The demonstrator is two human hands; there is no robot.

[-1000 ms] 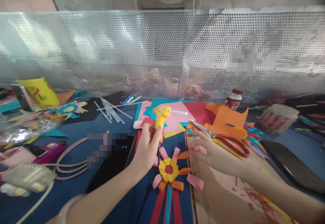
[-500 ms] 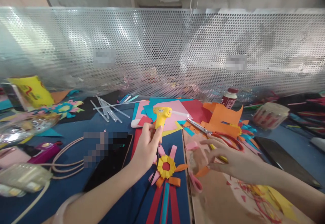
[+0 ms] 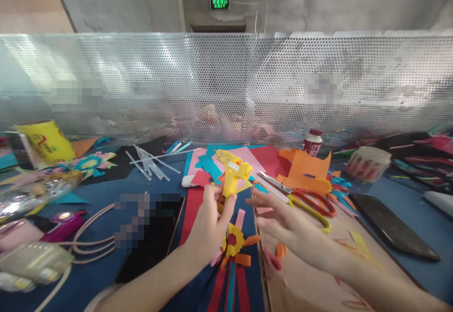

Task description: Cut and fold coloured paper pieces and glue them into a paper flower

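Observation:
My left hand (image 3: pixel 212 224) is closed round the handle of a yellow hot glue gun (image 3: pixel 230 177), its nozzle tilted up to the left. A pale glue stick (image 3: pixel 271 188) shows out of the gun's rear end. To the right, my right hand (image 3: pixel 283 224) hovers with fingers stretched out, apart from the gun and near the scissors. Below my left hand lies a paper flower (image 3: pixel 235 239) with a yellow ring, red centre, pink and orange petals and red and blue strips; my hand hides part of it. Scissors (image 3: pixel 311 201) with red and yellow handles lie just beyond my right hand.
Coloured paper sheets (image 3: pixel 272 158) lie at the back, beside loose glue sticks (image 3: pixel 150 161). Phones lie at left (image 3: pixel 155 236) and right (image 3: pixel 394 227). A cable (image 3: pixel 94 213) coils at left. A red-capped bottle (image 3: pixel 313 143) stands before the perforated metal screen (image 3: pixel 226 80).
The glue gun has turned in my left hand, its nozzle now up to the left and its rear end to the right. My right hand has moved left towards the gun. The view has tilted up.

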